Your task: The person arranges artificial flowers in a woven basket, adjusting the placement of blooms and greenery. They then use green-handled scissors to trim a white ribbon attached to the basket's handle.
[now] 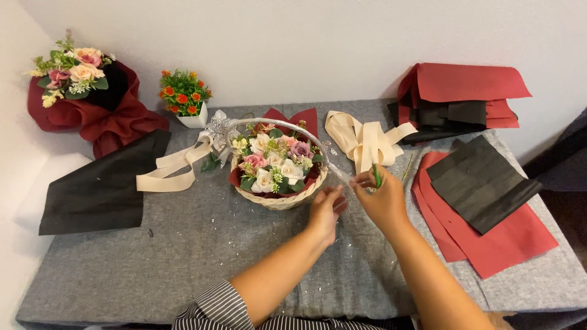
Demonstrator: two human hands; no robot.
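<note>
- The left hand [326, 211] is reaching in beside the basket, its fingers curling loosely; whether they are pinching anything is not something I can tell, though a clear shiny strip [339, 174] seems to be running just above the fingertips.
- The right hand [382, 198] is closing around a thin green stem [376, 176], the thumb and forefinger gripping it so the tip is sticking up past the knuckles.
- Judging by the pose, the hands are working a small piece at the basket's near right rim; doing this well probably means keeping the stem pinched low, steadying the strip with the other fingers and avoiding pulling on the handle.
- Just left of the left fingertips, the wicker basket [281, 200] is sitting upright on the grey table [202, 256], holding cream, pink and mauve roses [274, 164] with green leaves over dark red lining; its handle [287, 127] is arching over the blooms, with a cream ribbon [168, 168] trailing off its far-left end.
- Right of the right hand, red and black paper sheets [483, 208] are lying stacked.
- Beyond the fingers, a looped cream bow [364, 140] is resting, and more folded red paper [465, 91] is leaning against the wall.
- Far left, a wrapped bouquet [85, 91] and a small white pot of orange flowers [186, 101] are standing.
</note>
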